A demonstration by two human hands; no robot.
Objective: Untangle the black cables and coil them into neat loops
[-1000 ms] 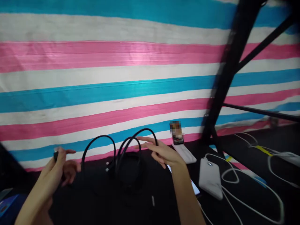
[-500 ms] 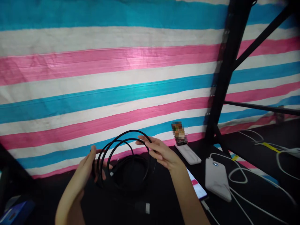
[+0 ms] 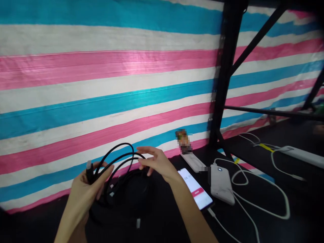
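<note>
A black cable [image 3: 120,154] hangs in loose loops between my two hands. My left hand [image 3: 95,179] is wrapped round one side of the loops, and a black plug with a pale tip [image 3: 89,165] sticks up from it. My right hand [image 3: 154,161] pinches the other side of the loops with thumb and fingers. Behind and below, more black cable lies coiled on the black table [image 3: 162,219], hard to make out against it. Small pale connector tips [image 3: 112,194] show near the coil, and another pale tip [image 3: 138,223] lies nearer the front.
Right of my right forearm lies a lit phone [image 3: 196,192]. Beyond it are a white power bank [image 3: 222,185], a small propped device on a white base [image 3: 193,162], white cables [image 3: 268,184] and a white power strip [image 3: 303,155]. A black metal post [image 3: 222,84] stands before striped sheeting.
The view has turned to the right. My left hand has closed round the cable loops, and the plug now shows above it. The loops are narrower, and more of the phone shows.
</note>
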